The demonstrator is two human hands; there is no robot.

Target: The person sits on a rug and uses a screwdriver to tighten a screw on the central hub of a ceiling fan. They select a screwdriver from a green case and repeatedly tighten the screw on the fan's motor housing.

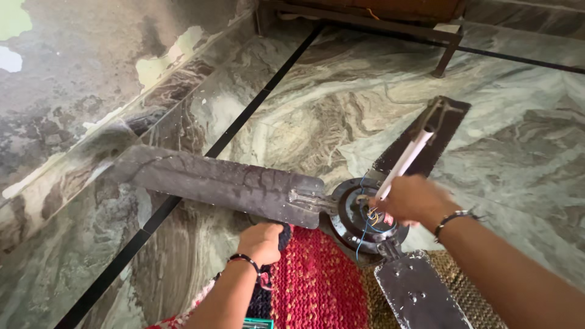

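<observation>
A dusty ceiling fan lies on the floor, its round motor hub (352, 210) in the middle with loose blue and yellow wires (370, 218) on top. One dark blade (219, 181) reaches left, another (421, 140) runs up to the right, a third (420, 295) points toward me. My right hand (413, 200) is closed on the white down rod (405, 161) where it meets the hub. My left hand (262, 240) is closed under the left blade's edge, beside a red knitted mat (314, 280).
The floor is green-grey marble (341, 91) with black inlay strips (268, 91). A stained, peeling wall (73, 79) rises at the left. The metal leg of a wooden piece of furniture (448, 52) stands at the top. A woven brown mat (469, 295) lies under the near blade.
</observation>
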